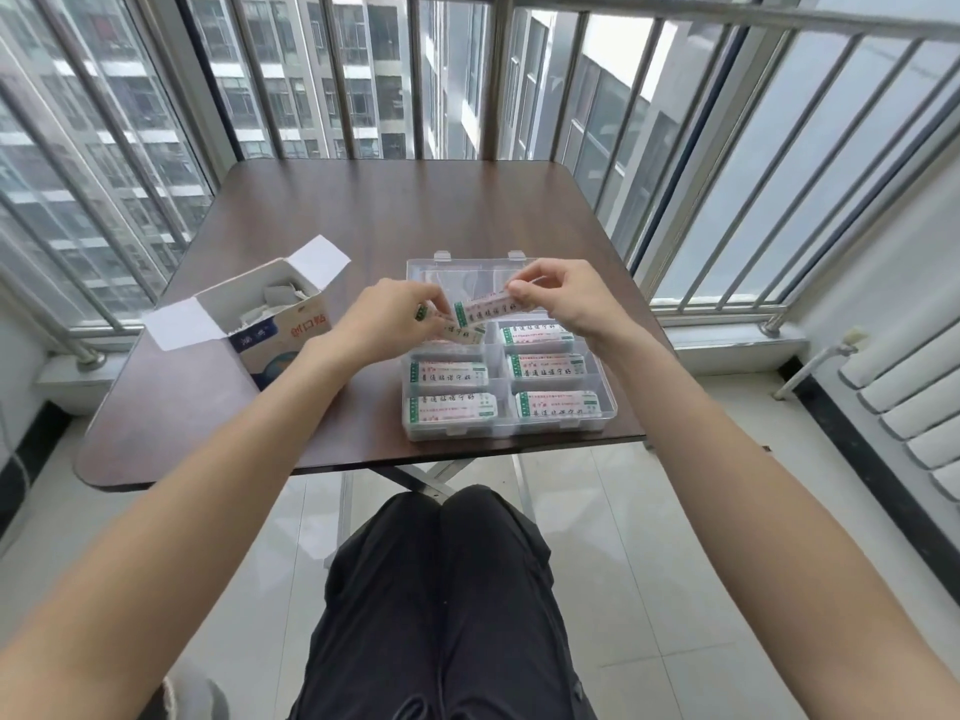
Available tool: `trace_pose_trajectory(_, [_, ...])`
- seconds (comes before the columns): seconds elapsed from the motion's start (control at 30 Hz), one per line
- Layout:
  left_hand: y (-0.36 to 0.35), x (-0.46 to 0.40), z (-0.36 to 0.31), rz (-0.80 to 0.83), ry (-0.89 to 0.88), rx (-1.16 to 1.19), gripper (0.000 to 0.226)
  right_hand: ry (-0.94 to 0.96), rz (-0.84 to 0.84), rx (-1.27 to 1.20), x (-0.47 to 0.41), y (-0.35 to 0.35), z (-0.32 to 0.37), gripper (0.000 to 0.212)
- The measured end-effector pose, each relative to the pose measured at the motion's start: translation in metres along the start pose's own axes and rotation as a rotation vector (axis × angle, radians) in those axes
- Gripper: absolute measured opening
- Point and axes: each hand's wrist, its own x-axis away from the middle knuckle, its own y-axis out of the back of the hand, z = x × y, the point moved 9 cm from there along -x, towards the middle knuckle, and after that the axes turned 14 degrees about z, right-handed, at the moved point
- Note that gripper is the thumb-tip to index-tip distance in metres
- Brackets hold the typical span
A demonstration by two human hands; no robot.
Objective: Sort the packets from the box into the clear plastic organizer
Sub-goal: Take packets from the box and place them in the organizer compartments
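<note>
The clear plastic organizer (605,402) lies on the brown table (363,215), right of centre. Several of its compartments hold white packets with green ends and dark print (550,366). Above its far left part, my right hand (563,298) pinches the right end of one such packet (488,310). My left hand (387,317) grips a small bunch of packets (457,330) and touches the left end of the pinched one. The open white and blue cardboard box (285,330) stands to the left, with grey-white packets showing inside.
The table's near edge runs just in front of the organizer. A metal railing (498,70) and windows surround the table on three sides. A white radiator (914,402) stands at the right. My dark-trousered legs (447,605) are below the table edge.
</note>
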Motion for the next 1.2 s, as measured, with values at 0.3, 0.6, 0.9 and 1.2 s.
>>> trace_pose_trajectory(0.3, [-0.006,-0.002,-0.001,-0.045,-0.059,-0.072,0.019,-0.122,-0.029,0.210,-0.010,-0.006,-0.019,0.008])
trace_pose_trajectory(0.6, [-0.003,0.006,0.000,-0.060,-0.042,-0.148,0.028,-0.094,0.059,0.497,-0.021,-0.046,0.001,0.007])
trace_pose_trajectory(0.9, [-0.003,0.008,0.009,-0.063,-0.005,-0.152,0.023,-0.111,0.112,0.700,-0.024,-0.056,0.005,0.015])
trace_pose_trajectory(1.2, [-0.002,0.008,0.008,-0.062,0.000,-0.150,0.022,-0.121,0.108,0.679,-0.029,-0.057,0.005,0.012])
